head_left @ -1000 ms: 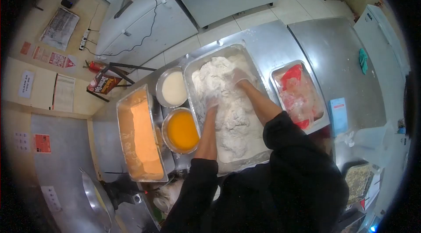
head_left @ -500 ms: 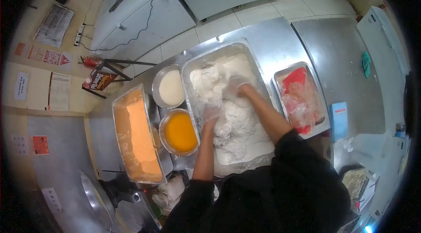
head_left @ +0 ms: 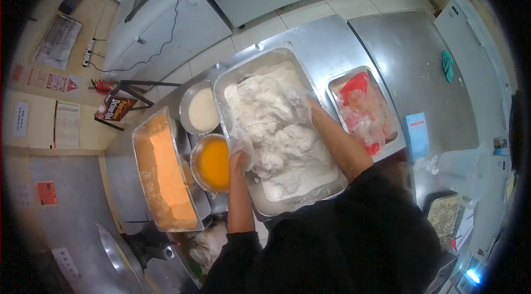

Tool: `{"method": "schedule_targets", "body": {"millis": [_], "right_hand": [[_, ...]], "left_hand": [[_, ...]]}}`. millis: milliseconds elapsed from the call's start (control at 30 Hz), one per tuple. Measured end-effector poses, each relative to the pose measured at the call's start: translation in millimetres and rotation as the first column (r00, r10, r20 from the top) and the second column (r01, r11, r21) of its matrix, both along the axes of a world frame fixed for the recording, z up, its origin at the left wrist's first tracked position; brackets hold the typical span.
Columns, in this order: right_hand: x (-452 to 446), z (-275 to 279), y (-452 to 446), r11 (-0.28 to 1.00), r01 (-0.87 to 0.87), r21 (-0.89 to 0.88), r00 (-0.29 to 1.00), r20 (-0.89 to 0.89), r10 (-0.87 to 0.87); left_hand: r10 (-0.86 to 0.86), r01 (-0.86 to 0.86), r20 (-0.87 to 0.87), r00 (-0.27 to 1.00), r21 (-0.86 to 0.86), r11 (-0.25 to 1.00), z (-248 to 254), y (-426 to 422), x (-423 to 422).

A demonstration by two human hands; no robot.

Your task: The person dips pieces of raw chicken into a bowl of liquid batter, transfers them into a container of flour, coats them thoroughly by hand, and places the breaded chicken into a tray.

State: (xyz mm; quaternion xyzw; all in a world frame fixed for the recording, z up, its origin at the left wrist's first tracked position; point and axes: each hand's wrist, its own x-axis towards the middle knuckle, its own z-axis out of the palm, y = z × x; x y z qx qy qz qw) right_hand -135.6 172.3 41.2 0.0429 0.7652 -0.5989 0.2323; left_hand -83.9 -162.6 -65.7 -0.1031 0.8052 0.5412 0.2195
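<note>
A deep metal tray holds white flour with lumpy, flour-coated pieces heaped in it. My left hand, in a clear plastic glove, is at the tray's left wall, its fingers stretched toward the far end. Across the heap, my right hand, gloved the same way, lies at the right side of the flour with its fingers extended. Neither hand shows anything held. What the coated pieces are cannot be made out under the flour.
Left of the tray stand a bowl of pale liquid, a bowl of yellow-orange liquid and a long pan of orange powder. On the right are a tray with red and clear plastic and a blue box.
My hands have moved apart from the middle of the flour toward the tray's two sides. The heap's surface looks rearranged, and the whole view has shifted slightly.
</note>
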Motion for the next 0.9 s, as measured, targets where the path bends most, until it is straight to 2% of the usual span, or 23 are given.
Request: {"method": "schedule_targets", "body": {"millis": [67, 100, 133, 167, 200, 267, 367, 400, 433, 467, 500, 533, 567, 600, 667, 733, 800, 900], "right_hand": [[2, 13, -6, 0.993, -0.015, 0.121, 1.000, -0.005, 0.016], [12, 46, -12, 0.959, -0.061, 0.277, 0.998, 0.014, 0.059], [21, 80, -18, 0.900, -0.114, 0.421, 0.994, 0.046, 0.104], [32, 102, -26, 0.706, -0.210, 0.676, 0.977, 0.118, 0.178], [41, 88, -30, 0.703, -0.213, 0.678, 0.976, 0.119, 0.181], [55, 42, -40, 0.556, -0.211, 0.804, 0.936, 0.003, 0.351], [52, 30, -36, 0.587, -0.249, 0.770, 0.887, -0.062, 0.457], [45, -4, -28, 0.588, -0.240, 0.773, 0.890, -0.066, 0.451], [24, -53, -17, 0.694, -0.283, 0.662, 0.831, -0.191, 0.522], [8, -76, -11, 0.773, -0.338, 0.538, 0.760, -0.329, 0.561], [13, -50, -8, 0.776, -0.328, 0.539, 0.760, -0.338, 0.555], [21, -14, -5, 0.847, -0.326, 0.421, 0.900, -0.137, 0.414], [30, 26, -1, 0.912, -0.244, 0.329, 0.970, 0.073, 0.233], [34, 36, 3, 0.948, -0.170, 0.267, 0.983, 0.111, 0.145], [40, 39, 6, 0.967, -0.098, 0.237, 0.994, 0.063, 0.085], [41, 46, 0, 0.962, -0.065, 0.267, 0.998, 0.011, 0.064], [44, 57, -7, 0.910, -0.061, 0.409, 0.996, -0.036, 0.083], [66, 66, -19, 0.713, -0.053, 0.699, 0.990, -0.056, 0.128]], "left_hand": [[-0.071, 0.066, -0.050, 0.996, -0.097, 0.993, -7, 3, 33], [-0.187, 0.161, -0.114, 0.976, -0.209, 0.965, 7, 24, 50], [-0.248, 0.205, -0.140, 0.959, -0.266, 0.942, 13, 29, 61], [-0.307, 0.243, -0.164, 0.937, -0.322, 0.915, 18, 34, 71], [-0.300, 0.273, -0.060, 0.952, -0.274, 0.922, 20, 34, 80], [-0.266, 0.281, 0.103, 0.958, -0.184, 0.942, 14, 33, 83], [-0.236, 0.255, 0.251, 0.939, -0.046, 0.966, 15, 50, 73], [-0.210, 0.205, 0.240, 0.948, 0.042, 0.978, 15, 64, 64], [-0.176, 0.149, 0.226, 0.958, 0.131, 0.980, 17, 80, 55], [-0.134, 0.088, 0.208, 0.969, 0.217, 0.972, 21, 94, 44], [-0.091, 0.032, 0.199, 0.976, 0.283, 0.959, 18, 100, 35], [-0.046, -0.017, 0.187, 0.981, 0.323, 0.946, 21, 104, 27], [-0.008, -0.056, 0.178, 0.984, 0.353, 0.934, 29, 105, 21], [0.030, -0.089, 0.165, 0.986, 0.365, 0.927, 28, 100, 13], [0.071, -0.117, 0.138, 0.988, 0.364, 0.924, 35, 89, 5], [0.093, -0.126, 0.121, 0.988, 0.308, 0.943, 23, 70, 10], [0.088, -0.107, 0.097, 0.991, 0.221, 0.969, 6, 55, 24], [0.017, -0.024, 0.072, 0.997, 0.095, 0.995, -14, 51, 80]]}}
